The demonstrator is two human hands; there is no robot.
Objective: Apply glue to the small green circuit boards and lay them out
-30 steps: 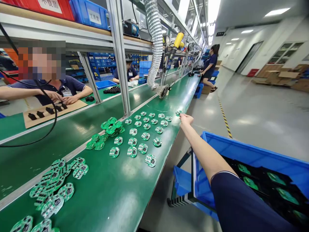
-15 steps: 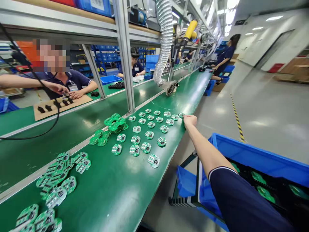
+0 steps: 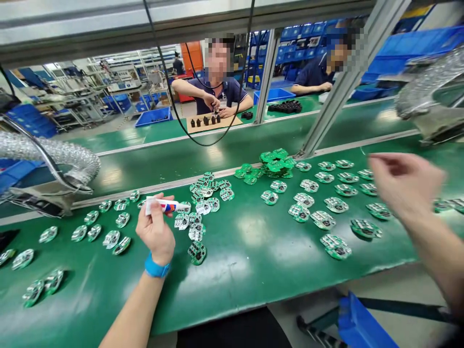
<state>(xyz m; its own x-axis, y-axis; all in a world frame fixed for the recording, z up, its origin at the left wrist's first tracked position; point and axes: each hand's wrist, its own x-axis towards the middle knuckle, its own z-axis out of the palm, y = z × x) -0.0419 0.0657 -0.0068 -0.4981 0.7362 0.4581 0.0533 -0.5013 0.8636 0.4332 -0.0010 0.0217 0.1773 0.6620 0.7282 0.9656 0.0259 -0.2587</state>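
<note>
My left hand [image 3: 156, 228], with a blue wristband, is closed round a small white tube [image 3: 167, 206] that points right above the green bench [image 3: 232, 275]. Just right of it lies a cluster of round green circuit boards [image 3: 203, 195]. My right hand [image 3: 404, 183] hovers blurred over rows of circuit boards [image 3: 328, 200] at the right; its fingers seem loosely spread and I see nothing in them. A heap of plain green boards [image 3: 275, 162] lies behind the rows.
More boards [image 3: 108, 227] are scattered at the left. Silver flexible ducts [image 3: 54, 159] hang at both sides. A conveyor belt [image 3: 203, 154] runs behind. Two people work across it, one at a cardboard sheet [image 3: 213, 121] with black parts. A blue bin corner [image 3: 362, 324] sits below.
The view has swung left from the far end of the bench to its middle. My right hand has pulled back from the far board. My left hand with the tube has come into view.
</note>
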